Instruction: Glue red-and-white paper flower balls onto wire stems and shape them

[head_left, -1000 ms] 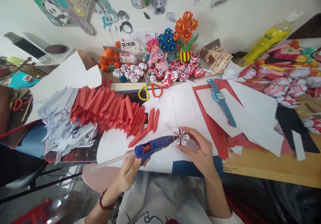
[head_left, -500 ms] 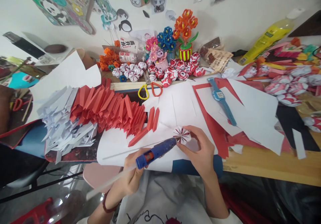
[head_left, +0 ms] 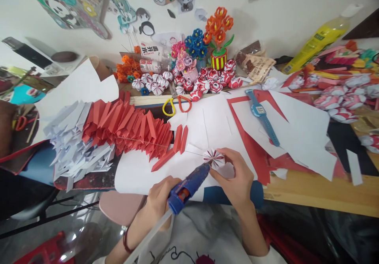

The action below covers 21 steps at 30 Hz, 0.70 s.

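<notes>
My left hand [head_left: 161,199] is closed around a blue hot glue gun [head_left: 189,187], with a long translucent glue stick [head_left: 151,236] running out of its back end. The gun's nozzle meets the lower edge of a red-and-white folded paper flower [head_left: 213,159]. Between thumb and fingers, my right hand [head_left: 237,175] holds that flower from its right side, over a white paper sheet [head_left: 192,177]. A thin strand stretches leftward from the flower toward a row of folded red paper strips [head_left: 127,126]. Folded white strips [head_left: 77,137] lie heaped left of them.
Scissors [head_left: 177,105] with yellow and orange handles lie behind the sheet. Finished paper flowers [head_left: 207,80] and potted craft flowers [head_left: 219,58] line the wall. A blue watch [head_left: 262,116] rests on paper at the right, near a yellow bottle [head_left: 319,41].
The glue gun's rear has swung right and down, bringing the gun to a steeper angle, and my left hand has shifted slightly right. The flower stays almost in place; a thin strand now shows.
</notes>
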{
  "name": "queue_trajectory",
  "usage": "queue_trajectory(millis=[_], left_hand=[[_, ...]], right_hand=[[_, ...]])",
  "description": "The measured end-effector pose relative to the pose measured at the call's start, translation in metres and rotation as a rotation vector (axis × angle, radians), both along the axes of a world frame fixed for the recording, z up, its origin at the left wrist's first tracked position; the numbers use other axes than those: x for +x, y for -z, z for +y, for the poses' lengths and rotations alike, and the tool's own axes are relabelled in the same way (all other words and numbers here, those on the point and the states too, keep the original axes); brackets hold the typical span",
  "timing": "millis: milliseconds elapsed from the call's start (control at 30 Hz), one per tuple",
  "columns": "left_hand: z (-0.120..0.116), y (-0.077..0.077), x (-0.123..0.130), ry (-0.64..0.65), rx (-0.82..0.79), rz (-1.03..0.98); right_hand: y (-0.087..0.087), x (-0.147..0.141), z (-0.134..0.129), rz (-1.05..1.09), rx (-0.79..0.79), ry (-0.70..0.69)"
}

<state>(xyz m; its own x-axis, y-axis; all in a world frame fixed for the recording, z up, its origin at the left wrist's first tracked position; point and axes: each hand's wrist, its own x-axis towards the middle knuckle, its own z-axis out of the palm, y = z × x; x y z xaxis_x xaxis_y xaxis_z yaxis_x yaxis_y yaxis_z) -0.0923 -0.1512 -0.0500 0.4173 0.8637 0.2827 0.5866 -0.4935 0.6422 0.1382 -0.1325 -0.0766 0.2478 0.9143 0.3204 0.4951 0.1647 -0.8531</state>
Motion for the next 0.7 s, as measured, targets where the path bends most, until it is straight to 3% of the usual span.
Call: queue_trajectory(millis=[133,267,433,633,700], left_hand=[[0.007,0.006,-0.004,0.079,0.105,-0.015],[0.007,0.003,-0.003,0.084,0.093,-0.028],[0.003,-0.006,-0.002,0.049,-0.038,-0.007],[0.003,-0.012,-0.009,0.107,-0.15,-0.073],[0.001,-0.013,-0.01,0.033,-0.233,-0.125]], right_hand=[[0.002,0.001,0.0,0.004,0.041,0.005],[0.002,0.001,-0.001,0.009,0.046,0.009],[0.002,0.0,-0.002,-0.014,0.084,0.013],[0.005,0.001,-0.001,-0.043,0.086,0.025],[0.006,0.001,0.0,-0.055,0.093,0.027]])
